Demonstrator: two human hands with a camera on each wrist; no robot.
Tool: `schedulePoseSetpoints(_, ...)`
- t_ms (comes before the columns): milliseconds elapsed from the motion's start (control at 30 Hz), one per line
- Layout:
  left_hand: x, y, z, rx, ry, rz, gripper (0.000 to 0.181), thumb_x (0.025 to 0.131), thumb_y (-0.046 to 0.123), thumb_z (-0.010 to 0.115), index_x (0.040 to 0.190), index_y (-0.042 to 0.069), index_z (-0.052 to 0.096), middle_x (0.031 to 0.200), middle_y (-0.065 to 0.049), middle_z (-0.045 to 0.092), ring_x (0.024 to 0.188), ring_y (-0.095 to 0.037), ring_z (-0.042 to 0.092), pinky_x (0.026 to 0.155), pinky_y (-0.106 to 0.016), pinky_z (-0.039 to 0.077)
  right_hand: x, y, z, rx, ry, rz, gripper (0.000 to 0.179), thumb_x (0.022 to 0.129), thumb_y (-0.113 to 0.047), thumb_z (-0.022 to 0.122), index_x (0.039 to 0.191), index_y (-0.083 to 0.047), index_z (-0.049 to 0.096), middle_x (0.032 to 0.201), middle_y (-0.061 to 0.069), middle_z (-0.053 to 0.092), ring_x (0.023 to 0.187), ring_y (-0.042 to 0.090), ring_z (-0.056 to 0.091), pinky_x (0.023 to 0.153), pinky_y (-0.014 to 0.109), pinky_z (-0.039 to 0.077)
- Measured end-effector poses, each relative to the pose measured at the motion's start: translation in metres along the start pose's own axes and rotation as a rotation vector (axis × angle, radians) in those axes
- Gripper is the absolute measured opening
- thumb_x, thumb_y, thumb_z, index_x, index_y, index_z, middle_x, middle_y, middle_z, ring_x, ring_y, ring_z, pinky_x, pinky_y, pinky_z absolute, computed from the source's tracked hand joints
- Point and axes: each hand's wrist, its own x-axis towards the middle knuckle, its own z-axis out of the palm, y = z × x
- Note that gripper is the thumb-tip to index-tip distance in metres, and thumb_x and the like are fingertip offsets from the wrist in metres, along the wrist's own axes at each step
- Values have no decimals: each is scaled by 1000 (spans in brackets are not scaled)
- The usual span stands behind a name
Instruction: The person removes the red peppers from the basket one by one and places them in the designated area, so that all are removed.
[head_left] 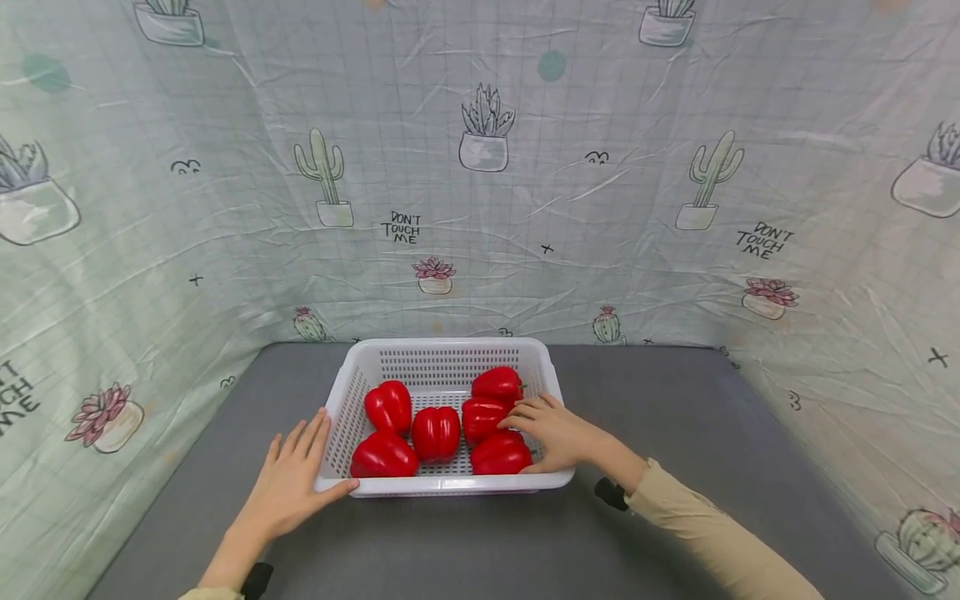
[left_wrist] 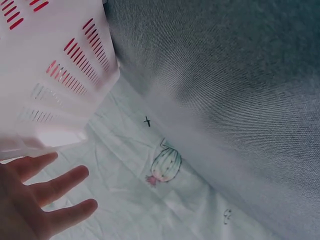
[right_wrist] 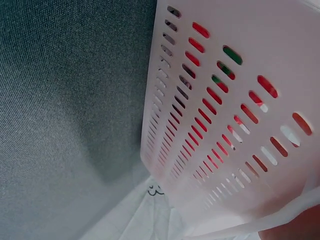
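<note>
A white perforated plastic basket (head_left: 457, 486) holds several glossy red bell peppers (head_left: 436, 434). My left hand (head_left: 288, 492) lies along the basket's left side with fingers spread and straight, its thumb at the front left corner of the rim. In the left wrist view, the fingers (left_wrist: 60, 187) show just below the basket wall (left_wrist: 30, 85). My right hand (head_left: 558, 433) reaches over the right rim, fingers spread and slightly bent over the front right pepper (head_left: 498, 454) and the one behind it. Its thumb is near the front right corner. The right wrist view mostly shows the basket's outer wall (right_wrist: 280, 45).
The basket stands on a dark grey table surface (head_left: 660, 417). Behind and on both sides hangs a pale sheet (head_left: 570, 208) printed with cacti and potted plants. A pepper (head_left: 498, 383) lies in the back right of the basket, another (head_left: 388, 407) at the back left.
</note>
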Motion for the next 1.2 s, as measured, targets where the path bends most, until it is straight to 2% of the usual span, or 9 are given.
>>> schedulePoseSetpoints(233,1,6,1,2,-24,-17,100,68,63,59,135,-6,29,142,-23,26,123,-42,29,97,-63,21,3,-3,3,20,-32,31,67,65,-46,71,124,-22,49,127,2,51,119,21,39,105,50,24)
schedulePoseSetpoints(433,0,6,3,-5,-18,-26,100,69,63,58,136,-5,27,143,-22,25,123,-42,28,97,-63,22,6,-3,4,-26,-60,50,67,65,-49,70,124,-25,49,124,0,53,117,19,40,105,49,24)
schedulePoseSetpoints(533,1,5,3,-5,-16,-26,100,70,64,57,136,-5,27,143,-22,25,123,-42,29,96,-63,23,7,-3,4,-15,-68,53,67,65,-49,70,124,-24,49,122,-1,55,115,18,42,105,49,23)
schedulePoseSetpoints(1200,2,6,3,-19,-28,-35,100,70,64,56,137,-4,26,143,-22,23,123,-41,30,96,-62,25,5,-3,-3,35,-24,20,69,64,-41,73,125,-24,46,117,1,48,112,17,41,100,48,30)
